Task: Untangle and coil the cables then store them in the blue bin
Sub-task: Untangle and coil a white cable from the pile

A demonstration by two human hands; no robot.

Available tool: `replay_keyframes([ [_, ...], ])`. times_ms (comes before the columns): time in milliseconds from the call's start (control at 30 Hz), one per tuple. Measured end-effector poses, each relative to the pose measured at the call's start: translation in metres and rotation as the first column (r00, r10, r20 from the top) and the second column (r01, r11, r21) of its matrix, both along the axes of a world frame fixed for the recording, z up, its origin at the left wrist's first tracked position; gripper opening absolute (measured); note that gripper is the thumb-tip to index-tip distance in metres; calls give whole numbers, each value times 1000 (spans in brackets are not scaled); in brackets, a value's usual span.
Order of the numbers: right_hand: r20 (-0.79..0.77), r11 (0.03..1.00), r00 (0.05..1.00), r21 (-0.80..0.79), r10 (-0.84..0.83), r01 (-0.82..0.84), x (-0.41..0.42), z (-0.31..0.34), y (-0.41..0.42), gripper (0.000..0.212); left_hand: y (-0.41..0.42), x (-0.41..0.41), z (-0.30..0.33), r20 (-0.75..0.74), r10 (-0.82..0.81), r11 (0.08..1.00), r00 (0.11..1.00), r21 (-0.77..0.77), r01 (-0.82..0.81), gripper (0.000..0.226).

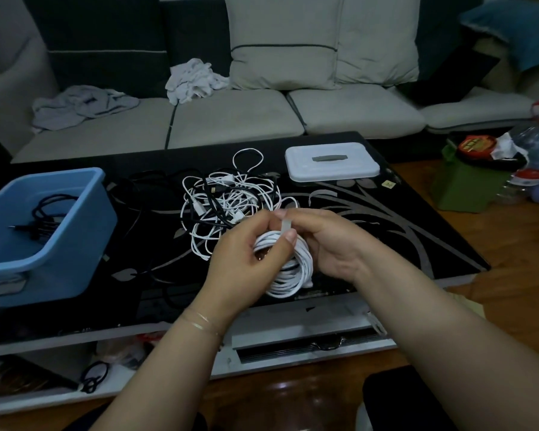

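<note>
Both hands are on one white cable coil (288, 262), held up over the near edge of the black table (417, 231). The left hand (246, 259) has its fingers curled round the left side of the bundle, thumb pressing the top of the loops, and the right hand (324, 241) closes on the right side while pinching a short white tab or cable end (286, 226) that stands up above the coil; can't tell whether that's a tie or a plug. So both grips are clamped on the same coil, which hangs roughly upright between them, loops dropping toward the table edge. Looks like the wrap is being finished off, judging by that pinched end. The blue bin (84, 231) sits well off to the left on the table, with a dark cable (49, 213) already lying inside, so the left hand is the nearer one for the drop, and the coil would need to travel sideways left across the table. Just behind the hands there's a tangle of white and black cables (227, 200) not yet sorted, so plenty remains. A white lid (332, 163) lies farther back on the right, apart from the bin.
</note>
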State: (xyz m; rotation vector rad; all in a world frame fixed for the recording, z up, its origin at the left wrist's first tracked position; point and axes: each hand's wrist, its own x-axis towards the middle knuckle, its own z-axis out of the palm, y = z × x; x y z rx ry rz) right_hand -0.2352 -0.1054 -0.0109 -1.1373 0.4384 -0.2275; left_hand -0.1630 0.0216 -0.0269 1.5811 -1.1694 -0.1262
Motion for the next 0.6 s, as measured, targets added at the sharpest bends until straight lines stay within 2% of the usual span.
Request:
replay_keyframes([
  [200, -18, 993, 993, 37, 114, -114, -3, 2, -9, 15, -2, -1, -2, -38, -41, 999, 998, -21, 40, 13],
  [334, -23, 992, 993, 48, 117, -116, -4, 1, -11, 14, -1, -2, 0, -90, -72, 997, 993, -42, 69, 20],
  [434, -38, 995, 995, 53, 88, -86, -3, 0, -11, 23, -1, -2, 0, -105, -93, 995, 990, -45, 89, 29],
  [534, -25, 998, 998, 39, 58, -57, -2, 0, -11, 25, -2, -3, 0, -81, -96, 995, 992, -42, 92, 23],
  [601, -13, 999, 999, 9, 40, -40, -2, 1, -8, 16, -2, -2, 0, -65, -85, 996, 994, -36, 82, 17],
])
